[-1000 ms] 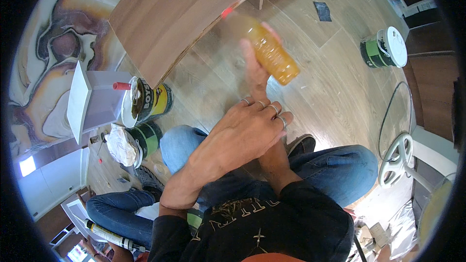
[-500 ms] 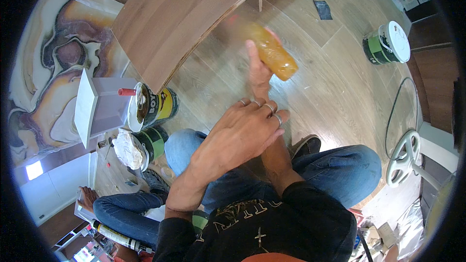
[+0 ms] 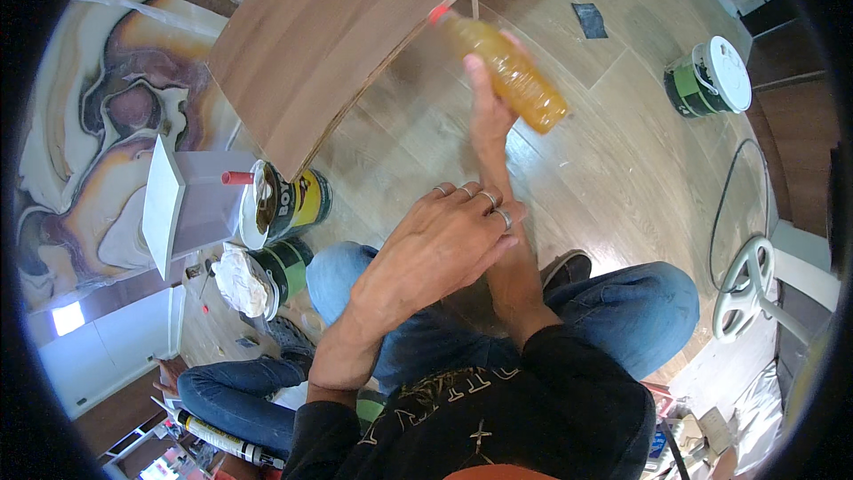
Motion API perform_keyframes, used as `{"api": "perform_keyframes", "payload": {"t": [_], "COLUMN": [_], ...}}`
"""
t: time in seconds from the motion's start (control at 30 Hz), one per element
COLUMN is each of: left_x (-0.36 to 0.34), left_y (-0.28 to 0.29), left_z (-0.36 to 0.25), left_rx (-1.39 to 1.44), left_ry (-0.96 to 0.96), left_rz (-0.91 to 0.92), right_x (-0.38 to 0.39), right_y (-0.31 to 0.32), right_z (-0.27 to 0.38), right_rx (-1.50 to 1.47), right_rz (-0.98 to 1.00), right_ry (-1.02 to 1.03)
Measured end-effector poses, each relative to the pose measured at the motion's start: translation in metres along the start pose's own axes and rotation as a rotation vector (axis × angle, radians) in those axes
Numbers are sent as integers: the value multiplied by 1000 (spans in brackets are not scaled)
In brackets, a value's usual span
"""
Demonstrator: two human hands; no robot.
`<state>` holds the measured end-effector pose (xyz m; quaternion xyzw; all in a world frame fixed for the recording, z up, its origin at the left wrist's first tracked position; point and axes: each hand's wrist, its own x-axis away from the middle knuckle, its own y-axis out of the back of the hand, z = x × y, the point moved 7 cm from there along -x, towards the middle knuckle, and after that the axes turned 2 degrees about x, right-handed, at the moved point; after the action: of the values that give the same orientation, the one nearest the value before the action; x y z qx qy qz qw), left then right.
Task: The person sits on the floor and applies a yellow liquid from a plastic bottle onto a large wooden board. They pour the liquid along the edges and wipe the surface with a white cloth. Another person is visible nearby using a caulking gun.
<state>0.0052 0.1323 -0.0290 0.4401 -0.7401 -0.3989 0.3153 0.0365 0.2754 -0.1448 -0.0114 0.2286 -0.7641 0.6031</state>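
Note:
A clear plastic bottle of yellow-amber liquid, with a red cap, is tilted in the air above the floor. My right hand is closed round its body, the cap pointing up and left. Across my right forearm lies my left hand, wearing several rings. Its fingers bend over the forearm and their tips are mostly hidden. A wood-grain panel has its edge close to the bottle's cap.
Paint buckets, one with a red-handled tool on it and one under a white cloth, stand at left. A lidded bucket stands far right. Someone's jeans-clad leg and a sealant gun are at lower left. A cable crosses the right side.
My right hand and the bottle have shifted slightly right, and the bottle shows less blur. My left hand has stayed on the right forearm.

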Motion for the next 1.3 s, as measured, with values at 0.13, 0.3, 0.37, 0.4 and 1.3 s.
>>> {"api": "perform_keyframes", "payload": {"t": [0.13, 0.3, 0.37, 0.4, 1.3], "left_x": [-3, -6, -9, -9, -14], "left_y": [-1, -2, -2, -2, -12], "left_z": [0, 2, 4, 4, 5], "left_rx": [37, 66, 61, 72, 49], "left_ry": [19, -17, -12, -20, -33], "left_rz": [21, -29, -27, -39, 12], "right_x": [8, -13, 0, 6, -34], "right_y": [-5, -2, -4, -4, 29], "right_z": [4, 9, 4, 6, -50], "right_rx": [-74, -66, -38, -49, -483], "right_rz": [5, 27, 38, 47, -72], "right_ry": [15, 32, 34, 21, -264]}}
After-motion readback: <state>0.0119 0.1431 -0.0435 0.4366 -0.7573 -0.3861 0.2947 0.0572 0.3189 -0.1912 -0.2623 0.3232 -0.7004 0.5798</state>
